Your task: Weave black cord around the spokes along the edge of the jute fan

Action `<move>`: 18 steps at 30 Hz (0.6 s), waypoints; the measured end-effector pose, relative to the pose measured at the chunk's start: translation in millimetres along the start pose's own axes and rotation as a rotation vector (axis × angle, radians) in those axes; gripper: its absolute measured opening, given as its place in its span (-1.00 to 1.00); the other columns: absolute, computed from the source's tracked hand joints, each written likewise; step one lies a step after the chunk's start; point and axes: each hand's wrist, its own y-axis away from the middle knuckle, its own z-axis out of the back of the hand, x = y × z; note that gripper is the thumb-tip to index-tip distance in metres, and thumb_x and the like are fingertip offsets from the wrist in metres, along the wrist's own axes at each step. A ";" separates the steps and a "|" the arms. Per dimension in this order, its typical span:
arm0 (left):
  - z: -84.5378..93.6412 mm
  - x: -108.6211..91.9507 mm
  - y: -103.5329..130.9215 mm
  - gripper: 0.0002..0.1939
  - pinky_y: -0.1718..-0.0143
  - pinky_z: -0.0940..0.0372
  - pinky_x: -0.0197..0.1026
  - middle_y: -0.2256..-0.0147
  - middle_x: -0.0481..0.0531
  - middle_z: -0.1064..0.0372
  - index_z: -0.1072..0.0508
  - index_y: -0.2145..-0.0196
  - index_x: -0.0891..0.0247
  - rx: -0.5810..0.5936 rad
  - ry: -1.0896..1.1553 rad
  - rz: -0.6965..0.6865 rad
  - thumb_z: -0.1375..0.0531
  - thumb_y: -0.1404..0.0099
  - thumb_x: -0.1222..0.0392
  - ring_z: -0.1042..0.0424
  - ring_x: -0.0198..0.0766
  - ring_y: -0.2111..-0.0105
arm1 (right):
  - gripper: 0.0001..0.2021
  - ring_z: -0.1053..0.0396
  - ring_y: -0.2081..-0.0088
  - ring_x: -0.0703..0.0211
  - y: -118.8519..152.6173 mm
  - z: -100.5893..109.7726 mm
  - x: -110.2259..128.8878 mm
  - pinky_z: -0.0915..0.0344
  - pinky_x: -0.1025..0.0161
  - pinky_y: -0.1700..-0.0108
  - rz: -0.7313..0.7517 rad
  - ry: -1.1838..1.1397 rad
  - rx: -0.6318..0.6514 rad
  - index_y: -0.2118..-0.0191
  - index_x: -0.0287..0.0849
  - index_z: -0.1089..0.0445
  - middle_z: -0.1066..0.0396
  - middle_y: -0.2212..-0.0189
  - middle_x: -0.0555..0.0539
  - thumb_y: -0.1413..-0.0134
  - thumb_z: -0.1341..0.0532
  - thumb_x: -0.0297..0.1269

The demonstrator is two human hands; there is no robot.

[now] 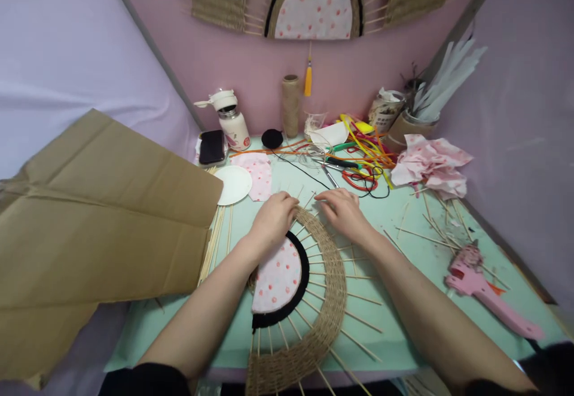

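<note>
Lying at 9 o'clock: cardboard sheet (103,216) | left hand (273,219) curling closed, pressing woven fan (327,288) mid-table (403,252) | right hand (343,210) pinching twine band at 12 o'clock, fingers bent; best keeping twine snug between sticks | glue gun (488,294) resting at 3 o'clock

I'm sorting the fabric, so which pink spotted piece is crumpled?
The pink spotted cloth at the table's right back, bunched into folds. The spotted piece beside the white paper disc lies flat.

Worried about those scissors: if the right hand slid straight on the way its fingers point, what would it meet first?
Probably the left hand: the right hand points left across the woven fan, not toward the scissors.
</note>
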 end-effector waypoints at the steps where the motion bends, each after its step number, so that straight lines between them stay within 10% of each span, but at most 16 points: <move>1: 1.5 0.7 -1.7 -0.76 0.08 -0.15 -0.04 0.20 0.21 -0.29 -0.43 0.16 0.28 -0.038 -0.041 0.068 -0.06 -0.24 0.24 -0.28 -0.02 0.13 | -0.78 -0.24 0.07 0.00 -3.3 0.9 0.6 0.01 0.01 0.05 -0.004 0.026 0.027 0.19 -0.09 -0.41 -0.45 0.16 -0.11 -0.14 -0.04 -0.34; 7: 0.8 10.1 17.9 -0.49 0.07 -0.12 0.04 0.17 0.28 -0.26 -0.27 0.01 0.35 -0.195 -0.032 0.387 -0.16 -0.16 0.00 -0.22 0.08 0.07 | -0.76 -0.24 0.15 0.04 -13.6 -4.1 1.9 0.11 0.01 0.08 0.033 0.097 0.111 0.34 -0.09 -0.44 -0.46 0.29 -0.09 -0.18 -0.03 -0.29; 14: -8.5 0.1 6.3 -0.61 0.00 -0.04 0.03 0.01 0.19 -0.22 -0.30 -0.03 0.18 -0.126 -0.135 0.108 -0.12 -0.22 0.18 -0.13 0.02 -0.02 | -0.80 -0.19 0.11 0.02 -8.3 -9.4 5.5 0.12 0.00 0.05 0.046 0.095 0.054 0.28 -0.07 -0.43 -0.43 0.27 -0.08 -0.18 -0.05 -0.28; 18: -13.2 3.4 -0.9 -0.56 0.02 -0.06 0.08 0.00 0.24 -0.19 -0.29 -0.04 0.19 -0.117 -0.134 0.182 -0.15 -0.19 0.14 -0.12 0.06 -0.02 | -0.81 -0.16 0.11 0.00 -5.7 -9.8 5.1 0.13 -0.02 0.04 0.015 0.113 0.019 0.31 -0.09 -0.44 -0.41 0.26 -0.12 -0.15 -0.07 -0.29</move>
